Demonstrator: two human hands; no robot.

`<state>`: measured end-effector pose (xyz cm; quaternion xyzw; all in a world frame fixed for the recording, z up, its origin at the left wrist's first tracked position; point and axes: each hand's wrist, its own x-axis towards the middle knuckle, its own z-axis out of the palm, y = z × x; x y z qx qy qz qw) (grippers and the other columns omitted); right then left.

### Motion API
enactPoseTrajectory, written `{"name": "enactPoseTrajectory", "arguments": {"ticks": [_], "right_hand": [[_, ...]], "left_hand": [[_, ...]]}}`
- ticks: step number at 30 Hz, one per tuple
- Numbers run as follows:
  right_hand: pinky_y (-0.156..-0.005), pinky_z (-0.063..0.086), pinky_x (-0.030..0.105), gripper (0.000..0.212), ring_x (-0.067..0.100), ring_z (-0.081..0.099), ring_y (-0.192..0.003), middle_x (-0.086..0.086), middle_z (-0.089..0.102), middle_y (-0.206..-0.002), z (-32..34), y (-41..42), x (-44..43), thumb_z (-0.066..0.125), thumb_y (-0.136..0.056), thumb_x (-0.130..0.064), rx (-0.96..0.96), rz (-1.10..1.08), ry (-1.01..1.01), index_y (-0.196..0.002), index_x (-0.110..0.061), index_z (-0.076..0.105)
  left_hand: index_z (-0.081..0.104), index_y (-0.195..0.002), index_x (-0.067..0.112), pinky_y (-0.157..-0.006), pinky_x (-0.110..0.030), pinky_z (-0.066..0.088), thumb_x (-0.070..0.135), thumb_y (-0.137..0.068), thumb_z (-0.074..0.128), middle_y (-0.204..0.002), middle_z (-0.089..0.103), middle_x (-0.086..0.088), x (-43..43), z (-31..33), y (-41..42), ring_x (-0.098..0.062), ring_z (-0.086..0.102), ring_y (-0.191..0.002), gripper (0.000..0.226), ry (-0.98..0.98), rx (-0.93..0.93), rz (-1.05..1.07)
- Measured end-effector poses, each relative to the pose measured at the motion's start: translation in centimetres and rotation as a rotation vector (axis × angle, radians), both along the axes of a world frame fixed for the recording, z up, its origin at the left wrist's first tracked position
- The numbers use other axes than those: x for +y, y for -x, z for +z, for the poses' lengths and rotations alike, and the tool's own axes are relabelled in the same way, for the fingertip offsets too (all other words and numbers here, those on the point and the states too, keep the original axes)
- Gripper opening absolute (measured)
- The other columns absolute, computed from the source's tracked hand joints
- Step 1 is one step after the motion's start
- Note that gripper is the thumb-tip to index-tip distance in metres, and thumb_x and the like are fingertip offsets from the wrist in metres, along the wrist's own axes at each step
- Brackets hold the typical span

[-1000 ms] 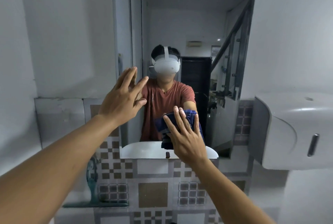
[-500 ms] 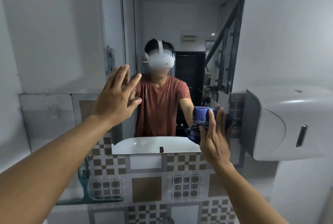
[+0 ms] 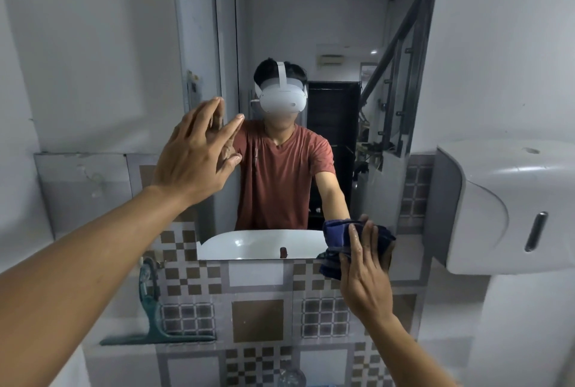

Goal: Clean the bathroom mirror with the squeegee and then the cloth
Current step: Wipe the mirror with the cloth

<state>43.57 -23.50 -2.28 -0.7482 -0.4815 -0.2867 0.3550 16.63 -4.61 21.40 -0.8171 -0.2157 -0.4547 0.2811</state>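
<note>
Since half a second ago, the right hand (image 3: 362,265) has slid the folded dark blue cloth (image 3: 337,240) lower, so that it now straddles the bottom right corner of the tall rectangular wall mirror (image 3: 311,28), with part of the cloth hanging over the patterned brown-and-grey tiles (image 3: 258,274) below the glass. That hand lies flat with its fingers (image 3: 354,240) spread over the cloth, pressing it to the surface rather than gripping it. The left hand (image 3: 193,158) holds nothing; its fingers are extended and loosely together, raised against the left edge of the mirror, though whether the fingertips actually touch the glass cannot be told. A teal plastic squeegee (image 3: 152,312) stands untouched on the ledge at lower left, its blade flat on the ledge and its handle rising upright against the tiles, well apart from both hands. In the glass, a person in a rust-red t-shirt (image 3: 280,175) and a white head-mounted headset (image 3: 281,98) is reflected, along with the rim of a white washbasin (image 3: 258,243). A white plastic wall dispenser (image 3: 510,209) with a dark slot on its front hangs just right of the mirror, near the cloth.
</note>
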Motion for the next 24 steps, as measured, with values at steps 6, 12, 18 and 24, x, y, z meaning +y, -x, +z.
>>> {"name": "enactPoseTrajectory", "arguments": {"ticks": [6, 12, 18, 24], "right_hand": [[-0.118, 0.007, 0.067, 0.057, 0.028, -0.004, -0.156, 0.014, -0.009, -0.168, 0.1, -0.1, 0.9, 0.009, -0.108, -0.037, -0.236, -0.034, 0.054, -0.161, -0.018, -0.003], [-0.120, -0.004, 0.065, 0.071, 0.028, -0.006, -0.156, 0.015, -0.010, -0.168, 0.4, 1.6, 3.1, 0.036, -0.102, -0.034, -0.458, -0.069, 0.102, -0.161, -0.018, 0.002], [-0.120, -0.008, 0.063, 0.079, 0.030, -0.003, -0.156, 0.016, -0.001, -0.168, 1.7, 5.3, 6.2, 0.051, -0.097, -0.030, -0.498, -0.045, 0.080, -0.161, -0.018, 0.006], [-0.120, -0.003, 0.064, 0.075, 0.028, -0.004, -0.156, 0.017, 0.002, -0.168, 3.3, 9.0, 8.9, 0.054, -0.097, -0.028, -0.515, -0.024, 0.086, -0.161, -0.018, 0.015]], "left_hand": [[0.037, -0.152, 0.021, -0.117, -0.053, 0.031, 0.045, -0.091, 0.062, -0.160, 0.024, -0.021, 0.7, -0.3, 0.1, -0.040, 0.023, -0.146, 0.071, 0.002, 0.004, -0.001], [0.036, -0.153, 0.023, -0.117, -0.054, 0.031, 0.046, -0.091, 0.059, -0.161, 0.023, -0.019, 0.8, -0.2, 0.0, -0.039, 0.022, -0.147, 0.070, 0.009, 0.007, 0.001], [0.039, -0.151, 0.022, -0.116, -0.051, 0.032, 0.047, -0.090, 0.060, -0.159, 0.028, -0.020, 0.9, 0.0, 0.3, -0.039, 0.027, -0.144, 0.069, -0.024, 0.021, 0.010], [0.037, -0.152, 0.023, -0.115, -0.051, 0.034, 0.049, -0.090, 0.058, -0.158, 0.029, -0.019, 1.1, 0.2, 0.5, -0.038, 0.027, -0.144, 0.071, -0.034, 0.044, 0.032]]}}
